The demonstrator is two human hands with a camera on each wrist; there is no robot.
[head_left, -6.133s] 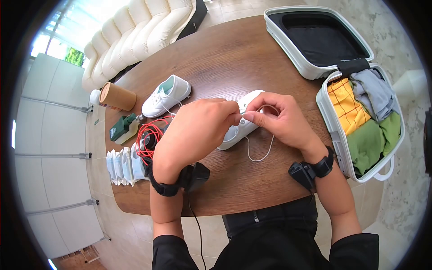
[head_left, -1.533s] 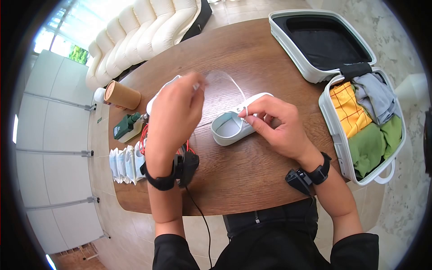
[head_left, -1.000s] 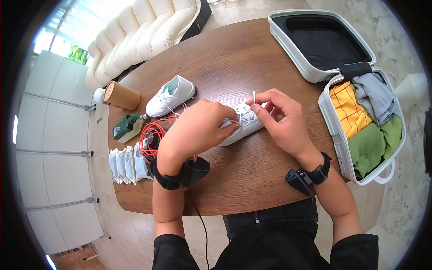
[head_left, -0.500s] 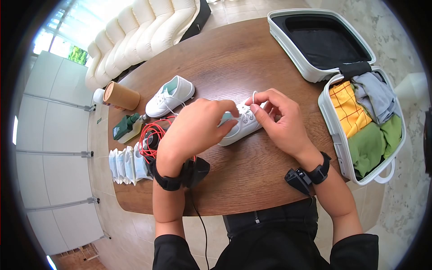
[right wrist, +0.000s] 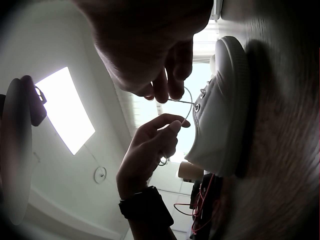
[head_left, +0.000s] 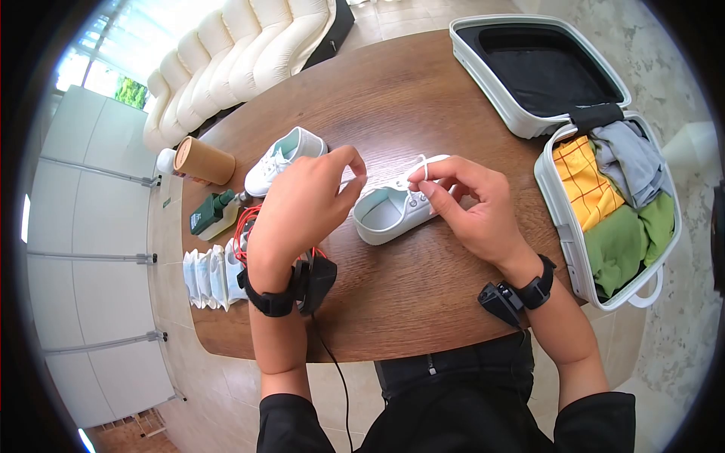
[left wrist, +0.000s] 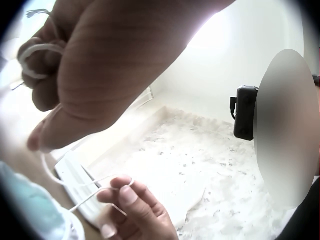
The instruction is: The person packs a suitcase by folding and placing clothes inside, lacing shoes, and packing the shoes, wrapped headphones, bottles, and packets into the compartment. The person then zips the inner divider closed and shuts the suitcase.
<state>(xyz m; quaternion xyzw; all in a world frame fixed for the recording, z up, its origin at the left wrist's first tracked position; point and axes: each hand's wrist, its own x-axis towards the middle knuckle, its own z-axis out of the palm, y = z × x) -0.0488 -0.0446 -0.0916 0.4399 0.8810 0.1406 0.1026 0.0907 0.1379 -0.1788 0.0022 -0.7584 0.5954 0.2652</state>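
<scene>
A white lace-up sneaker (head_left: 384, 228) with a pale green lining stands upright on the table, its opening towards the left. Over its eyelets, my right hand (head_left: 476, 198) pinches the white shoelace (head_left: 424, 169) between thumb and forefinger, a small loop rising at the fingertips. My left hand (head_left: 308, 198) is raised left of the shoe and pinches another stretch of lace; in the left wrist view the lace also loops round its curled fingers. From there the lace runs across to the right hand. Behind the left hand, partly hidden, sits a second white sneaker (head_left: 261, 178).
Left on the wooden table (head_left: 393, 302) are a brown cardboard tube (head_left: 205, 161), a green-capped bottle (head_left: 211, 214), a red cable (head_left: 246, 223) and several wrapped pale-blue packs (head_left: 217, 275). An open white suitcase (head_left: 559, 219) with folded clothes (head_left: 585, 181) lies at the right edge.
Earlier both hands worked close together over the eyelets. In the last half second my left hand has drawn away leftward with lace, uncovering the shoe's opening. The right hand has stayed near the eyelets.
</scene>
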